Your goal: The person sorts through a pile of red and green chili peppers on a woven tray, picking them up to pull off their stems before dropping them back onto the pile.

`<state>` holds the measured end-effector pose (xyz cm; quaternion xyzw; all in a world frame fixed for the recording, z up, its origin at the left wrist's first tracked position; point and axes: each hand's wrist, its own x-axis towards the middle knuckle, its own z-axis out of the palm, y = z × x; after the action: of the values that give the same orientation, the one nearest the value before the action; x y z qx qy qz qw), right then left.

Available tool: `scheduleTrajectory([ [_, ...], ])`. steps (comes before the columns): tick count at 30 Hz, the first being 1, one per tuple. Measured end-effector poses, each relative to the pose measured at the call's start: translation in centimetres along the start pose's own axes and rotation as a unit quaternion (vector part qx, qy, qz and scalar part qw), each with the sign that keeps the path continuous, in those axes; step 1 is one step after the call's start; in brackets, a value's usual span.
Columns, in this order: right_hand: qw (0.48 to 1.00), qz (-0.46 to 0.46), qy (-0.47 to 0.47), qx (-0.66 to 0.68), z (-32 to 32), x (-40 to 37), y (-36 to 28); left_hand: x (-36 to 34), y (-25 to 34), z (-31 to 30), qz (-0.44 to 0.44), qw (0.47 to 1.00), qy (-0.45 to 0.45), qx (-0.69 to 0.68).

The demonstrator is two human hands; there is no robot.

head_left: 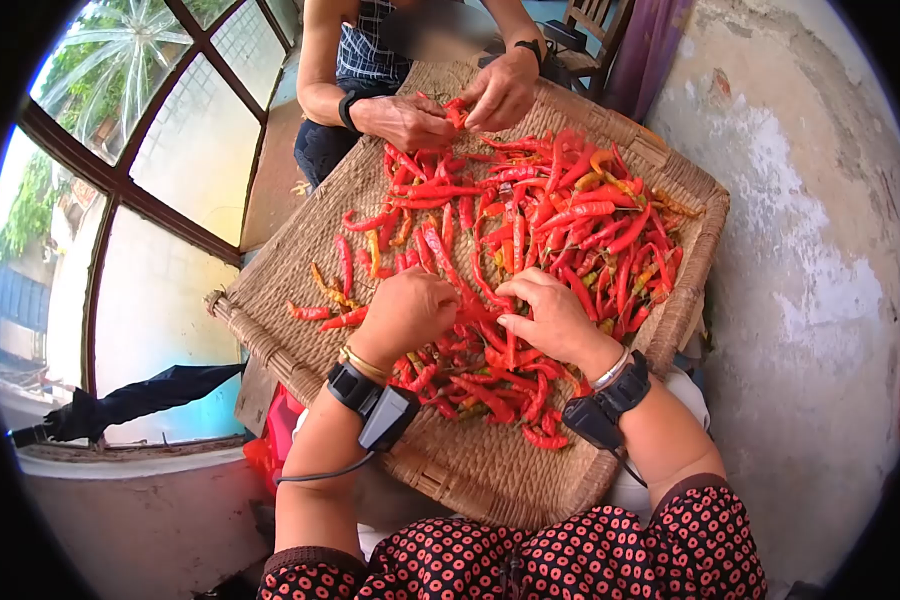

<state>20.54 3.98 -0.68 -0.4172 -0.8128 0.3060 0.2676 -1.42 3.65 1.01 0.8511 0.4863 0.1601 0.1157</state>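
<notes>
Red chili peppers (595, 215) lie heaped on a woven tray (300, 235), with a few orange and yellowish ones among them. My left hand (410, 308) is over the middle of the tray, its fingers curled together above some peppers. To its right, my right hand (555, 318) has thumb and index finger brought close at a red pepper (498, 292). Whatever sits between the fingertips of my left hand is hidden. More peppers (470, 385) lie below and between both wrists.
Across the tray, a co-worker's hands (455, 112) hold a red pepper. A black umbrella (155, 395) is at the left by the window frame (115, 180). A rough wall (805, 240) stands at the right. Behind the co-worker is a chair (600, 30).
</notes>
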Motion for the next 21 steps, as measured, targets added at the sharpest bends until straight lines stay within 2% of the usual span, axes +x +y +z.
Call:
scheduleTrajectory([
  [2, 0.999, -0.038, 0.010, -0.006, 0.0, 0.0, 0.0, 0.0, 0.3, -0.5, -0.023, 0.999, -0.028, -0.033],
  [4, 0.997, -0.058, -0.048, -0.017, -0.2, -0.1, -0.2, 0.0, 0.6, -0.6, -0.052, 0.986, -0.104, -0.124],
  [5, 0.997, -0.059, -0.048, -0.016, -0.1, -0.1, -0.2, -0.2, 0.7, -0.3, -0.052, 0.986, -0.104, -0.123],
  [7, 0.997, -0.017, -0.075, -0.018, -0.2, -0.1, -0.1, -0.7, 1.2, 0.6, -0.012, 0.990, -0.141, 0.029],
  [8, 0.997, -0.019, -0.074, -0.020, -0.3, -0.1, 0.1, -0.7, 1.6, 0.9, -0.025, 0.980, -0.178, 0.081],
  [10, 0.988, -0.032, -0.130, -0.071, -0.2, -0.3, 0.6, -0.7, 1.1, 1.9, -0.013, 0.979, -0.180, 0.099],
  [11, 0.989, -0.034, -0.128, -0.072, -0.1, -0.5, 0.5, -0.7, 0.7, 2.3, -0.002, 0.976, -0.185, 0.116],
  [13, 0.980, -0.031, -0.173, -0.095, 0.1, -1.0, 0.5, -0.6, 0.2, 1.8, 0.001, 0.981, -0.156, 0.118],
  [15, 0.971, -0.045, -0.206, -0.113, 0.5, -1.2, 1.2, -0.4, -0.5, 0.3, 0.000, 0.991, -0.130, -0.045],
  [16, 0.970, -0.041, -0.206, -0.123, 0.6, -1.4, 1.3, -0.2, -0.1, -1.3, -0.071, 0.982, -0.148, -0.092],
  [17, 0.969, -0.037, -0.206, -0.133, 0.6, -1.5, 1.3, -0.2, -0.7, -1.6, -0.071, 0.982, -0.147, -0.092],
  [19, 0.966, -0.045, -0.213, -0.141, 0.5, -1.4, 1.3, -0.2, -1.9, -2.7, -0.176, 0.945, -0.134, -0.241],
  [20, 0.963, -0.052, -0.217, -0.148, 0.5, -1.2, 1.3, 0.3, -2.4, -3.4, -0.219, 0.933, -0.158, -0.236],
  [21, 0.964, -0.053, -0.215, -0.148, 0.5, -1.2, 1.2, 0.5, -2.5, -3.3, -0.218, 0.934, -0.158, -0.233],
])
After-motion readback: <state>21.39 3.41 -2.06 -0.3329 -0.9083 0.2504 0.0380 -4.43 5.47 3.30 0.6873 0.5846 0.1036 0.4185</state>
